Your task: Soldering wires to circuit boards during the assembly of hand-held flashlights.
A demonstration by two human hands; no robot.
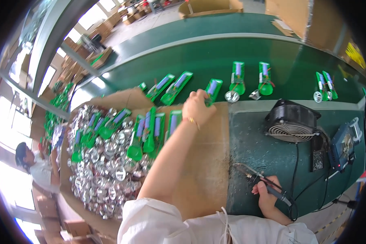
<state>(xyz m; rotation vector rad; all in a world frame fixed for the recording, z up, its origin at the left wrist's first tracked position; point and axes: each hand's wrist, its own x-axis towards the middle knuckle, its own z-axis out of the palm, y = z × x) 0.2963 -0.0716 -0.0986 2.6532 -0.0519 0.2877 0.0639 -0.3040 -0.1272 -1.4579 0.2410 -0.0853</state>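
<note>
Closed around the handle of the soldering iron, your right hand holds it low over the dark mat; your left hand reaches to the lower end of a green housing on the green bench. Whether your left fingers really pinch it, I cannot tell, because the hand covers that end. This housing should be light and rather stiff, probably smooth plastic (so it may slip a little). Better you take it by the side walls, away from any wiring; thin wires, like those on the neighbouring housing, are likely its fragile part. Keep fingers behind the iron's metal front, which may be hot. Hard to make out are the iron's exact tip and your right fingers' undersides.
</note>
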